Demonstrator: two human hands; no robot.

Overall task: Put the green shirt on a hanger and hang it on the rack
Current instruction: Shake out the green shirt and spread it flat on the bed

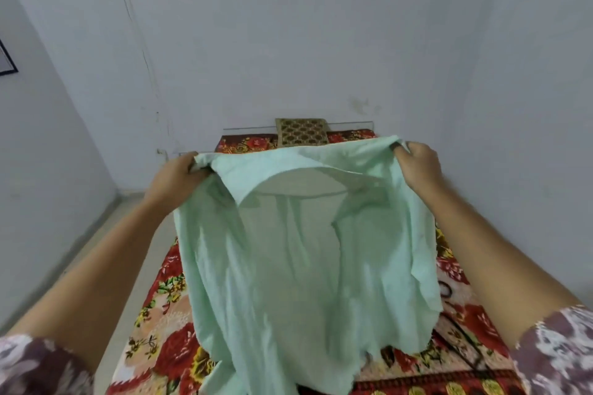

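A pale green shirt (298, 253) hangs spread in the air over the bed, collar at the top and open front facing me. My left hand (175, 181) grips its left shoulder. My right hand (417, 167) grips its right shoulder. The shirt's lower part drapes down toward the bed. A thin dark hanger (462, 340) lies on the bedspread at the lower right, partly hidden by the shirt and my right arm. No rack is in view.
The bed (160, 324) carries a red floral spread below the shirt. A patterned green-gold cushion (303, 132) leans at the headboard against the white wall. Bare floor (128, 240) runs along the bed's left side. A dark picture frame (6, 61) hangs at the far left.
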